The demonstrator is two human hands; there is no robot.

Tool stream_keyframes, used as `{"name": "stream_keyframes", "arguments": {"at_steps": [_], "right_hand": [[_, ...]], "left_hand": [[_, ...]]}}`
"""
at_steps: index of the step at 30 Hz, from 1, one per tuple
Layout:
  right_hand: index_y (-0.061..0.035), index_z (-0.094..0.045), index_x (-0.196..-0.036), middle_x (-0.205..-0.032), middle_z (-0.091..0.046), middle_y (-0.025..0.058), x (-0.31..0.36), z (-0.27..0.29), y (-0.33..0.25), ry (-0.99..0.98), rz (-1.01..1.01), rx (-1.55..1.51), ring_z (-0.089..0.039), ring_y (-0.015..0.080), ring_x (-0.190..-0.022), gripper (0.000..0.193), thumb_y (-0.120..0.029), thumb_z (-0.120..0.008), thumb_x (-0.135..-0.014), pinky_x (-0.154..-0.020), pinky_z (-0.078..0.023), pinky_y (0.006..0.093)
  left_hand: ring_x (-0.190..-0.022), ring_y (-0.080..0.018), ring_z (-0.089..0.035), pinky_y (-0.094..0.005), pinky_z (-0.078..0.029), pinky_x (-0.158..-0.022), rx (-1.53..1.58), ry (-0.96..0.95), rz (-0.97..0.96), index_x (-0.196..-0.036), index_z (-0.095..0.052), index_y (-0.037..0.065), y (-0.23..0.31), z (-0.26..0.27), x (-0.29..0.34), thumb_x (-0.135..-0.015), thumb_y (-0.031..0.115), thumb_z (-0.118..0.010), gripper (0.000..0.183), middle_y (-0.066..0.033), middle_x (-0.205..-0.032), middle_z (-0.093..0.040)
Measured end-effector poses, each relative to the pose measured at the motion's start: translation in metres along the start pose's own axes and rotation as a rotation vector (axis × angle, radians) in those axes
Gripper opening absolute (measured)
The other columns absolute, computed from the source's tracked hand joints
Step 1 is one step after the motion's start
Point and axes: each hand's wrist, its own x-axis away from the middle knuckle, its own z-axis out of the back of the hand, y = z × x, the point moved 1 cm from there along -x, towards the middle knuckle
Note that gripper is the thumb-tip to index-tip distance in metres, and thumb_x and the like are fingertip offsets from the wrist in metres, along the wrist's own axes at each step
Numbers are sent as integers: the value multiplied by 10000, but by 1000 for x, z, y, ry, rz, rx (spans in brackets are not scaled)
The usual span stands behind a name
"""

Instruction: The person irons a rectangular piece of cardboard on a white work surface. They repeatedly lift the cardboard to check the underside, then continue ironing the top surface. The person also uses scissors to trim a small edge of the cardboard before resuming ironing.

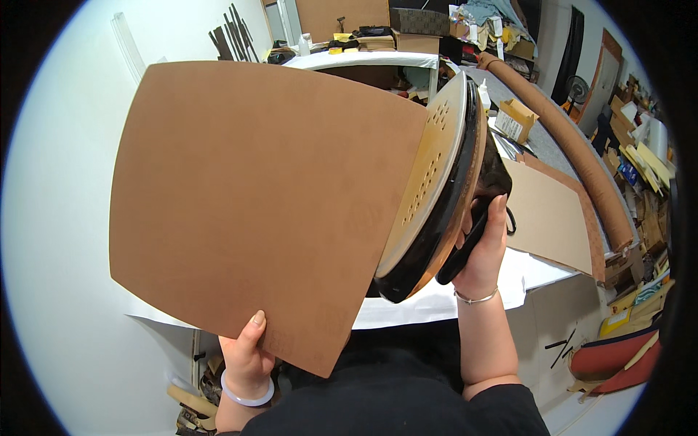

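My left hand (246, 356) pinches the lower edge of a large brown sheet (269, 196), thumb on its front face and fingers out of sight behind. The sheet looks like leather or board, and it is held up, tilted, across the left and middle of the head view. In my right hand (486, 247) is an iron (472, 160), gripped by its black handle. It stands on edge, its pale soleplate (430, 171) with rows of holes facing the sheet. The soleplate's lower left side meets the sheet's right edge in the picture; whether they touch I cannot tell.
Behind is a table with a white cover (422, 309). A beige panel on a brown piece (556, 211) lies to the right, near a small cardboard box (515, 120) and a long brown roll (567, 138). Cluttered materials (647, 160) line the far right; red rolled material (614, 363) lies low.
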Motion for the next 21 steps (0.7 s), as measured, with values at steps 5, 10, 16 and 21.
{"name": "stream_keyframes", "arguments": {"at_steps": [5,10,16,21], "right_hand": [[-125,-531,-1005,-710,-526,-12,2,-4,3,14,-33,13,-531,94,-553,454,-570,-566,-1086,-531,-462,251],[-124,-528,-1004,-709,-522,-13,3,-5,5,10,-66,-3,-520,90,-549,463,-579,-551,-1089,-529,-457,251],[-117,-524,-990,-701,-518,-7,6,-11,6,51,-83,8,-513,94,-542,481,-587,-527,-1096,-517,-451,261],[-115,-520,-998,-699,-513,-3,8,-14,10,59,-66,-40,-508,96,-533,468,-570,-513,-1107,-512,-448,263]], "left_hand": [[-1279,-314,-645,-458,-548,-1081,20,-7,13,-1498,-457,-35,2,-6,-1,-954,59,-635,580,-180,-1407,-611],[-1253,-306,-667,-456,-559,-1071,82,-20,125,-1473,-476,-58,0,-4,-2,-963,34,-606,534,-183,-1368,-641],[-1237,-324,-686,-460,-583,-1058,196,-24,316,-1469,-478,-69,-6,-10,-5,-966,-1,-580,518,-209,-1352,-653],[-1208,-328,-703,-463,-598,-1031,243,-48,484,-1446,-508,-68,-13,-10,-5,-982,-33,-587,472,-215,-1350,-653]]}}
